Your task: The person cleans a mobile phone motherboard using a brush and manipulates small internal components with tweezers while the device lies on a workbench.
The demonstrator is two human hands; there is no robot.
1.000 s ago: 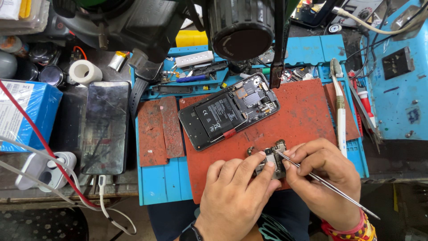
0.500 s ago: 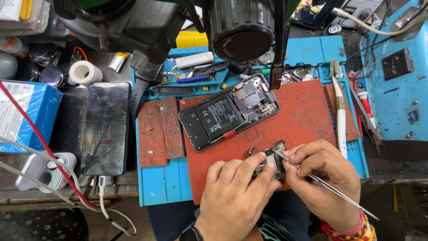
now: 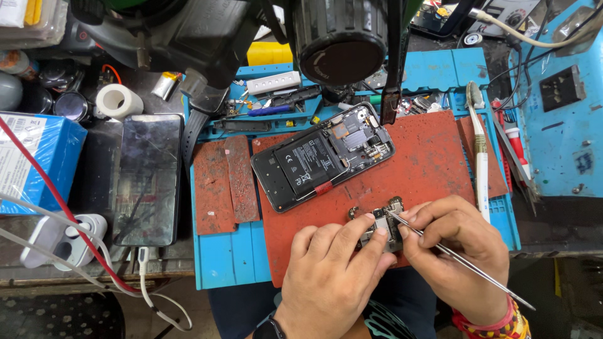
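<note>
1. The left hand (image 3: 333, 276) pinches a small circuit board (image 3: 382, 223) in its fingers, holding it on the red mat (image 3: 427, 169).
2. The board is grey, studded with tiny metal parts, and lies at 6 o'clock of the opened phone (image 3: 323, 157).
3. The right hand (image 3: 455, 248) grips metal tweezers (image 3: 458, 260), their tip touching the board.

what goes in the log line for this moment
left hand: pins small circuit board | right hand: tweezers on board | opened phone: untouched
</note>
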